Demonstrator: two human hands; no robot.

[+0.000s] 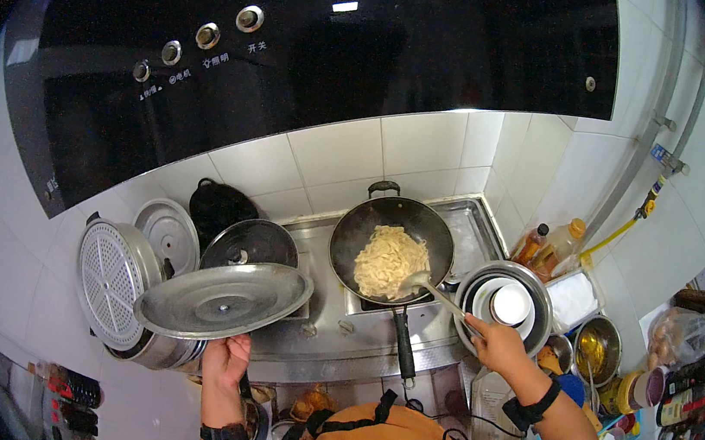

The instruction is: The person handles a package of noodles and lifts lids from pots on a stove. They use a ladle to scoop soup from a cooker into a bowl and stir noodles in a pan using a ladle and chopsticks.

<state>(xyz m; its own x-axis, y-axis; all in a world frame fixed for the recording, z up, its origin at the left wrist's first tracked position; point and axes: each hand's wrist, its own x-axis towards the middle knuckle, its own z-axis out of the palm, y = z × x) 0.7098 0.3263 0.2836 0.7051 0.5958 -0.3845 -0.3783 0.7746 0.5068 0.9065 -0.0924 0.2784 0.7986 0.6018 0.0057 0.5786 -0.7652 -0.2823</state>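
A dark wok [393, 208] holding pale wide noodles [390, 260] sits on the steel gas stove [327, 328], its long black handle towards me. My right hand [496, 347] grips the shaft of a metal ladle [442, 295], whose head touches the right edge of the noodles. Left of the wok, my left hand [229, 357] is under a large, tilted metal lid [224, 300], which shows its underside. Its knob and most of my fingers are hidden behind the lid, at its lower rim.
Stacked bowls [510, 303] stand right of the wok, with oil bottles [555, 243] behind and a pot of yellow oil [597, 352] beyond. Left are a perforated steamer tray [112, 284], another lid [167, 231] and a dark pan [252, 244]. A black range hood [358, 58] overhangs the stove.
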